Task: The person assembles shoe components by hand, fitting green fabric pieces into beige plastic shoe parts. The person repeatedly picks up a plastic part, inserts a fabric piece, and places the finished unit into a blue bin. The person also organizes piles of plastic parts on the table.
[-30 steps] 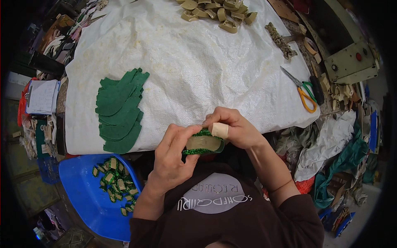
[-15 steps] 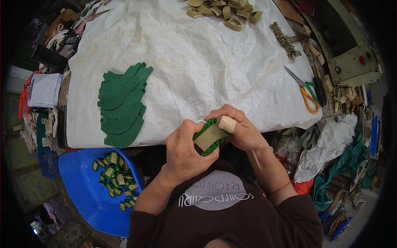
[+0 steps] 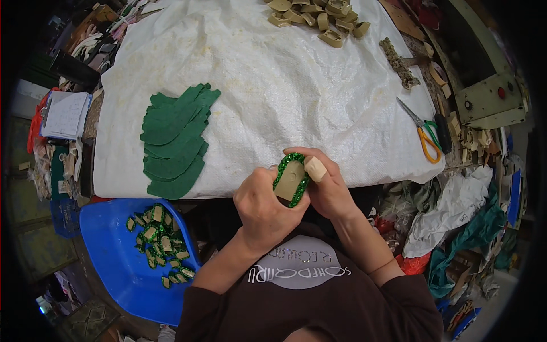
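Note:
Between both hands, just past the table's near edge, is a beige shoe heel [image 3: 292, 180] with green glitter covering folded around its rim. My left hand [image 3: 263, 200] is closed on its left side, fingers bent around it. My right hand [image 3: 330, 192] grips the right side, its thumb, in a beige wrap [image 3: 315, 169], by the glitter edge. The fingertips behind the heel are hidden. To the left, a fanned stack of curved dark green cover pieces [image 3: 174, 142] lies on the white sheet [image 3: 250, 102]. Several bare beige heels [image 3: 330, 37] are heaped at the far side.
A blue basin [image 3: 108, 268] at lower left holds several green-covered heels [image 3: 164, 245]. Scissors [image 3: 424, 134] with orange and green handles lie at the right edge, near a crusty strip [image 3: 399, 62]. A clipboard [image 3: 64, 115] sits at far left; plastic bags [image 3: 447, 211] crowd the right.
The heel has turned to stand more upright in my hands, showing more of its rounded glitter rim. My right fingers have shifted around its far end. The whole view has shifted slightly.

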Action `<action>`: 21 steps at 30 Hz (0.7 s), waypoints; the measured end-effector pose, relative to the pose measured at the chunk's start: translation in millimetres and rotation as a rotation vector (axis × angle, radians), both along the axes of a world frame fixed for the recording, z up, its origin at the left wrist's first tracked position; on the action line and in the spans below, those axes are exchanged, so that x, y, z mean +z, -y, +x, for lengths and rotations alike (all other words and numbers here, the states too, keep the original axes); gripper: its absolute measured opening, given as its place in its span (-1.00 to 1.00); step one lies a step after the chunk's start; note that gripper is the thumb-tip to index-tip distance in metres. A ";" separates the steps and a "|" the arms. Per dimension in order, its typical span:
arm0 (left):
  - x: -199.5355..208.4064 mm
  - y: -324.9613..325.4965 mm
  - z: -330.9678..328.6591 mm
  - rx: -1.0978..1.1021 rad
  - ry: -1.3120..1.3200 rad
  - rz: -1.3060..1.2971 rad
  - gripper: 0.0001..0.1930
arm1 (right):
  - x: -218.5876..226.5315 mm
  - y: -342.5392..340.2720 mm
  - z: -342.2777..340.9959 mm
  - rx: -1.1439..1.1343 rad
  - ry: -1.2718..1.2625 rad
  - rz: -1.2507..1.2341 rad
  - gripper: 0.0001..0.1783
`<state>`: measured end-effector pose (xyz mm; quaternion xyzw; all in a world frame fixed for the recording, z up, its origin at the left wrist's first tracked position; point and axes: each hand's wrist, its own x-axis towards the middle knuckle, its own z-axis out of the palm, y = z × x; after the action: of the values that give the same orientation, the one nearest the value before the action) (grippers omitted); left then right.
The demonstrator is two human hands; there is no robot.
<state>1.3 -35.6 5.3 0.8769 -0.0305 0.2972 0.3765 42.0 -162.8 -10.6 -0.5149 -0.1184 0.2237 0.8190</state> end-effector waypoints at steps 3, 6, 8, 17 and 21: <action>-2.2 1.8 2.5 0.033 0.045 0.026 -0.54 | 5.8 -4.4 -3.3 -0.149 0.318 -0.409 -0.65; -6.4 -7.7 3.7 0.031 0.062 0.017 -0.57 | 0.8 -10.2 -4.7 -0.122 0.104 -0.319 -0.64; -3.3 -11.7 2.6 0.025 0.070 0.000 -0.59 | -4.5 -10.4 -7.1 -0.051 -0.036 -0.024 -0.59; -11.4 -50.6 -20.1 0.063 0.053 -0.164 -0.55 | 13.8 -44.5 5.7 0.001 0.618 -0.442 -0.58; -28.6 -113.9 -63.5 0.421 -0.024 -0.197 -0.50 | 13.5 -71.2 35.2 0.131 0.879 -0.501 -0.56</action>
<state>-62.2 78.3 -23.3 0.8265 0.1866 0.3602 0.3903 77.2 -91.6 3.0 -0.7323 -0.4266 0.0584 0.5276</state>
